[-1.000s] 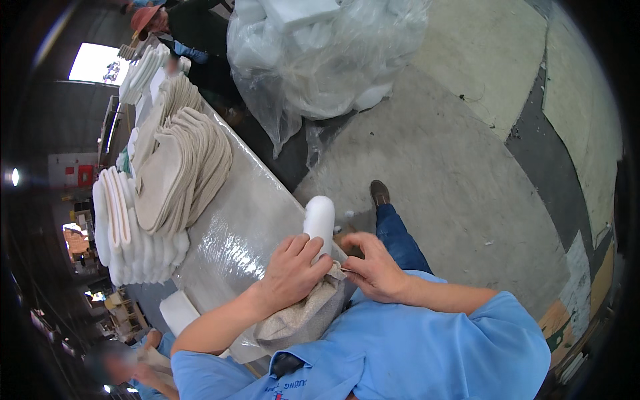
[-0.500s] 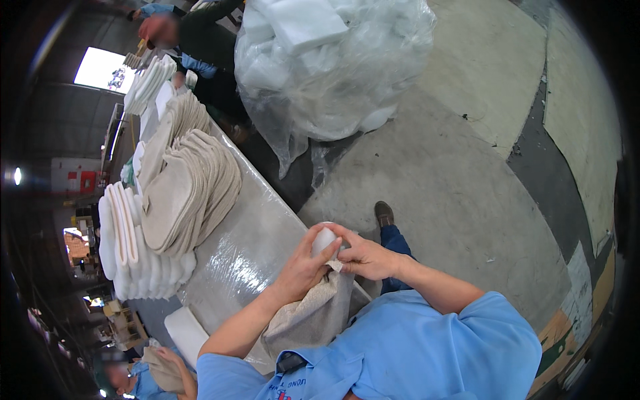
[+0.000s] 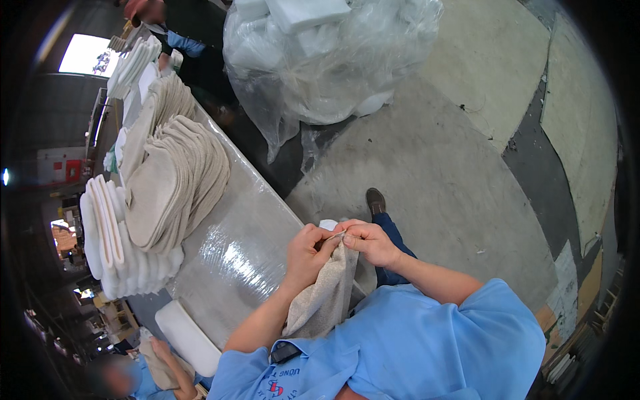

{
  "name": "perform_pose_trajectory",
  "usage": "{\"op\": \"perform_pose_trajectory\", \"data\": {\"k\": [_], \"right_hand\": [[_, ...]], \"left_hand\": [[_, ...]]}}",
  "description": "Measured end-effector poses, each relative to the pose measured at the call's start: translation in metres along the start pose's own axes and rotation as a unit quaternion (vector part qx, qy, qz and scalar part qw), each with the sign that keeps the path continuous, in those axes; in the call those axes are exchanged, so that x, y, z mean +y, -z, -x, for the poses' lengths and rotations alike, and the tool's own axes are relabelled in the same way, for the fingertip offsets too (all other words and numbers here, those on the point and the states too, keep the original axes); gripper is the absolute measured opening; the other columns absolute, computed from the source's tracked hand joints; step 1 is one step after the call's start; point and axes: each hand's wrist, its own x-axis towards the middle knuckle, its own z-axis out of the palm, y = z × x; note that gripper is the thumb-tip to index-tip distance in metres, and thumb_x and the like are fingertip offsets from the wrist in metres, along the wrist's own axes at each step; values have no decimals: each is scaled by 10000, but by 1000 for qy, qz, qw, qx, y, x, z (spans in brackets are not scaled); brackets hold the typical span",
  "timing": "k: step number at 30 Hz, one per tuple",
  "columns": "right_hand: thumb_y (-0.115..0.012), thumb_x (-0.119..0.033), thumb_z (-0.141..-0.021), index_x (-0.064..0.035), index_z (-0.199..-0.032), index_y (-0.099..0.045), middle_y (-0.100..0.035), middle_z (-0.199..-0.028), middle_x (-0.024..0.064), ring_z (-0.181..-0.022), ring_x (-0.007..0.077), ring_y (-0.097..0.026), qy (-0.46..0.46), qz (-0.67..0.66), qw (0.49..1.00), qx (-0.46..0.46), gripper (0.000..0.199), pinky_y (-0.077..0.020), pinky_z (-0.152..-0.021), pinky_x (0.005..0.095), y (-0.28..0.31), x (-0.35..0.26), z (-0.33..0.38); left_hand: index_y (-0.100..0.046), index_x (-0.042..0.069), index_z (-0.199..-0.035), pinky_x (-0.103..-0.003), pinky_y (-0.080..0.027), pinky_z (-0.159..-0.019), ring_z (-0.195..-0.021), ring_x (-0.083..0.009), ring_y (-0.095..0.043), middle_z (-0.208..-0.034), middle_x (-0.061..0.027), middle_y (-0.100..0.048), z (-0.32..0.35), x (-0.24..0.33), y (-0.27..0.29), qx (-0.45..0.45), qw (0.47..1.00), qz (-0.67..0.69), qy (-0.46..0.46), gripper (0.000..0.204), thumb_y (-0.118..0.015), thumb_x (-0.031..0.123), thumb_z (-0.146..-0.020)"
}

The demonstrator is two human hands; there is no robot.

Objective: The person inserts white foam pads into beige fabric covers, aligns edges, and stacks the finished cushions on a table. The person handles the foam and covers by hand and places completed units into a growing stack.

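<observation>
Head view: the left hand [image 3: 308,257] is closed narrow, thumb and bent fingers pinching the edge of a beige fabric cover [image 3: 325,297]; the right hand [image 3: 372,244], just beside it, grips the cover's top edge between thumb and fingers, the two hands almost touching; the cover hangs from both hands toward the blue shirt [image 3: 420,327], along the inner side of the left forearm; a white foam pad [image 3: 328,225] shows only as a small end just beyond the fingers, and how much of it lies inside the cover cannot be told.

Left of the left hand stretches a shiny, plastic-covered surface [image 3: 267,207]; on it, farther out, lie a pile of beige covers [image 3: 177,187] and, nearer the left edge, a stack of white pads [image 3: 127,247]; well beyond both hands stands a clear plastic bag [image 3: 313,87] of white foam; a co-worker [image 3: 160,367] handles beige fabric, well left of the left hand.
</observation>
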Motion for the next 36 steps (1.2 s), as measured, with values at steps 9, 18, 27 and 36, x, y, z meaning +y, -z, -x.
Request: {"op": "perform_pose_trajectory", "data": {"k": [9, 18, 27, 36], "right_hand": [[-642, -173, -1061, 2, -1085, -758, -600, -1303, 34, -1162, 136, -552, -38, -52, 998, -15, 211, -426, -1036, 309, 1, 4, -8], [-628, -252, -1101, 12, -1162, -726, -474, -1417, 3, -1234, 142, -532, -87, -163, 982, -23, 288, -425, -1079, 347, 6, 25, -12], [-608, -232, -1109, -6, -1172, -737, -400, -1491, 6, -1333, 147, -484, -100, -209, 969, 87, 268, -398, -1149, 350, -9, 32, -3], [-603, -248, -1117, -45, -1199, -741, -408, -1454, -49, -1222, 113, -514, -164, -194, 960, 116, 259, -460, -1017, 332, -19, 38, -10]], "left_hand": [[-729, 40, -942, -349, -492, -628, -688, -219, -632, -838, -93, -635, -8, 1, 3, 0, 999, -17, -27, 154, -784, 183, -957], [-760, 25, -955, -351, -504, -702, -768, -206, -646, -860, -87, -659, -13, -18, -4, 19, 989, 118, 86, 157, -765, 182, -966], [-811, 7, -954, -315, -491, -755, -852, -170, -621, -928, -73, -633, -27, -28, -8, -17, 978, 159, 134, 167, -785, 172, -943], [-812, -5, -935, -328, -507, -766, -841, -186, -635, -923, -83, -639, -34, -46, -6, -3, 976, 164, 146, 155, -800, 148, -913]]}}
